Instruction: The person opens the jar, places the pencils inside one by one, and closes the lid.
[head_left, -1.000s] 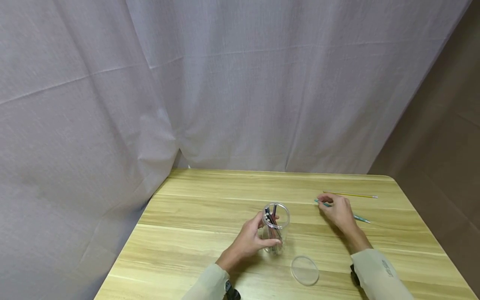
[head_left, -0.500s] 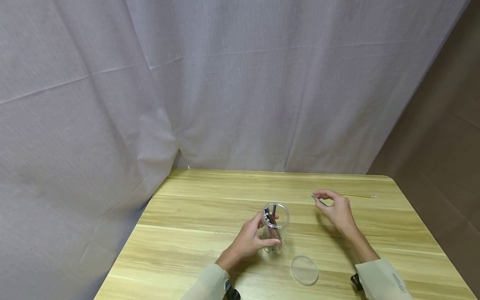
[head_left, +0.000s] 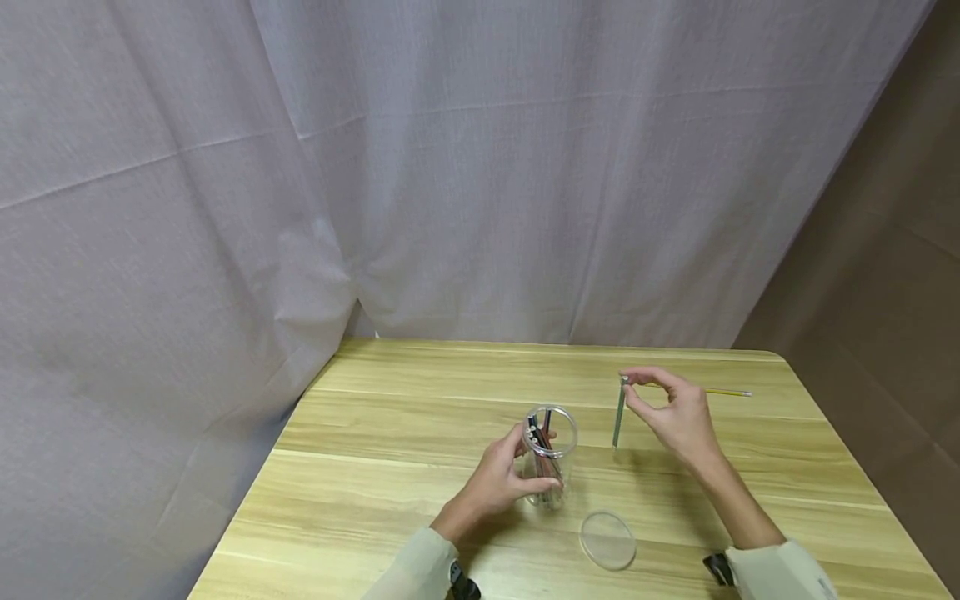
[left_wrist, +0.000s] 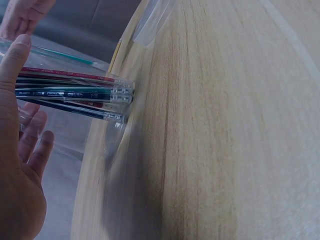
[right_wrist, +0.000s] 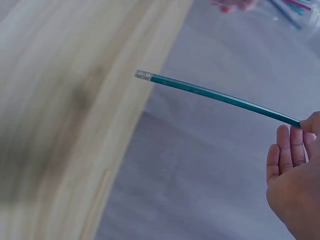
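My left hand (head_left: 491,483) grips a clear round jar (head_left: 567,475), thumb and fingers curled about its sides. Inside it lean several dark and red pencils (head_left: 542,437); in the left wrist view their metal-capped eraser ends (left_wrist: 120,95) rest at the bottom. To the right of the jar my right hand (head_left: 678,421) pinches a green pencil (head_left: 619,414) near one end, between thumb and fingertips. That pencil hangs nearly upright, and its silver eraser end (right_wrist: 143,75) is the one away from the hand.
A clear round lid (head_left: 608,542) lies on the wooden table (head_left: 390,417), just right of the jar and nearer the person. Behind the right hand lies a yellow pencil (head_left: 727,392), partly covered by it. Grey curtain (head_left: 480,208) hangs along the table's back edge.
The right hand has lifted the green pencil off the table and swung it from lying flat to nearly upright, shifting slightly left and away. The left hand and jar have stayed put.
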